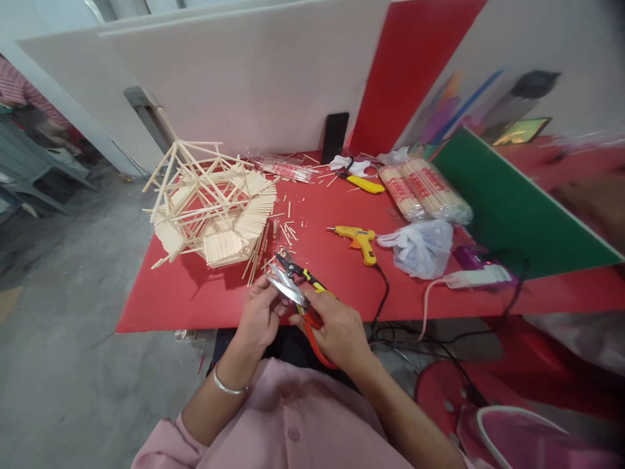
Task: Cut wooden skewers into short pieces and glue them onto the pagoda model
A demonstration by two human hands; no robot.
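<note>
At the left end of the red counter point(170, 309), a pale stick framework point(227, 244), flat slatted panels around the base, bare struts crossing above. Probably very light, stiff along each rod but fragile at the joins; best lifted low, by the slatted base, never by the upper struts. Just right of that, loose sticks point(258, 254) and short offcuts, scattered. Next, at the near edge, the left hand point(261, 316): fingers bent, tips gathered close at the blade end of the silver-bladed cutter point(286, 284), apparently touching; cannot tell about any small piece pinched there. Cutter itself between the two hands, tilted, near the counter's front edge, blades toward the left hand, orange handle slanting back toward the body. Likely stiff and solid, heavier than any stick here, smooth and a bit slippery along the metal; safest hold on the handle, well clear of the edges. Just beyond, black-and-yellow pliers point(303, 272), seemingly lying on the counter (partly hidden, hard to read). Then the right hand point(342, 326), fingers curled around the cutter at its handle. Farther right, a yellow glue gun point(359, 240), nozzle to the left; then a crumpled plastic bag point(424, 247), wrapped stick bundles point(424, 185) and a tilted green board point(517, 208).
</note>
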